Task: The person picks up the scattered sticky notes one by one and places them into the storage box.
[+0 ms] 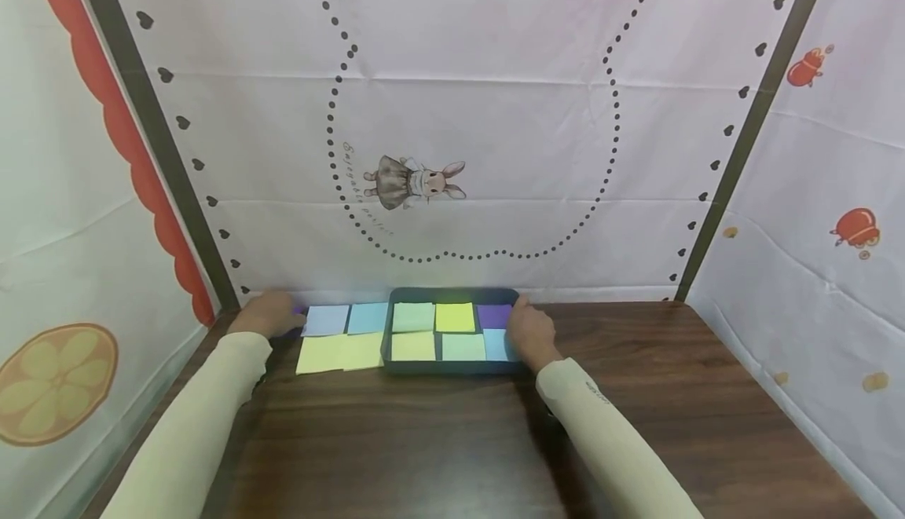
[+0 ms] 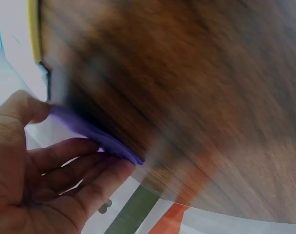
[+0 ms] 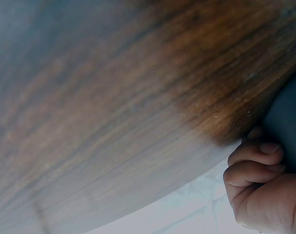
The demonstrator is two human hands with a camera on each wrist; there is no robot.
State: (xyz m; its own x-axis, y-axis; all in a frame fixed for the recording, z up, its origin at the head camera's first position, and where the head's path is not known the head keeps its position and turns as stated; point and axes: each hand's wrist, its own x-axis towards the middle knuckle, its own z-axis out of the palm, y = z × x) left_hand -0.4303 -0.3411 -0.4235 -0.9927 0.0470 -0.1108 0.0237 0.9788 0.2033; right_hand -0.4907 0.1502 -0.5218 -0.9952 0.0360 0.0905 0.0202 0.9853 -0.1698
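Note:
My left hand (image 1: 265, 315), at the table's far left, pinches a thin, soft purple square piece (image 2: 97, 134) between thumb and fingers. Only a sliver of that piece shows in the head view. At the right end of a dark tray (image 1: 452, 367), my right hand (image 1: 532, 334) grips the tray wall with curled fingers. Inside the tray lie two rows of coloured squares, among them a bright yellow square (image 1: 455, 317), a purple square (image 1: 492, 316) and a blue square (image 1: 498, 345) partly covered by my right hand.
Left of the tray lie a grey-blue square (image 1: 326, 320), a light blue square (image 1: 368, 318) and two pale yellow squares (image 1: 321, 354), side by side. A printed white cloth (image 1: 495, 142) hangs behind the brown wooden table (image 1: 396, 440), with more cloth at both sides.

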